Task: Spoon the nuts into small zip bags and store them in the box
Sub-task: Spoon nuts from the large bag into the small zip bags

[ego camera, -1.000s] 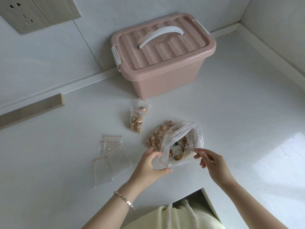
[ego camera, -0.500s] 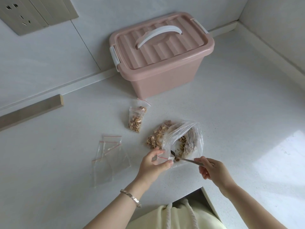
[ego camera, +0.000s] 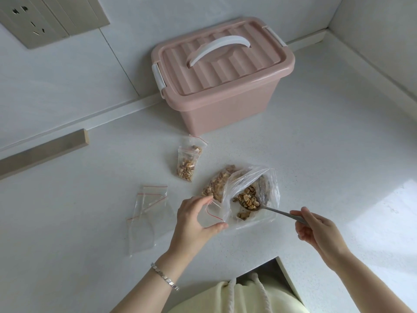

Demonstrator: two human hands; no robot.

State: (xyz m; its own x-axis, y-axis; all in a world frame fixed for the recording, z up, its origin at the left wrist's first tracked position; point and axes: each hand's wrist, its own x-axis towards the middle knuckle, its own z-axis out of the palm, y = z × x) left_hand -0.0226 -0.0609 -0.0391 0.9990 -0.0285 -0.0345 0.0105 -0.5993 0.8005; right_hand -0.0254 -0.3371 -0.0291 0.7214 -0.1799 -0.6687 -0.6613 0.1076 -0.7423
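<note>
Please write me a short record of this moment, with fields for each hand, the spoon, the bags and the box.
left hand: holds an empty small zip bag at its mouth
right hand: holds the spoon by its handle
spoon: loaded with nuts, bowl inside the large bag
filled small bag: lies before the box
spare bags: empty, left of the left hand
box: lid on
</note>
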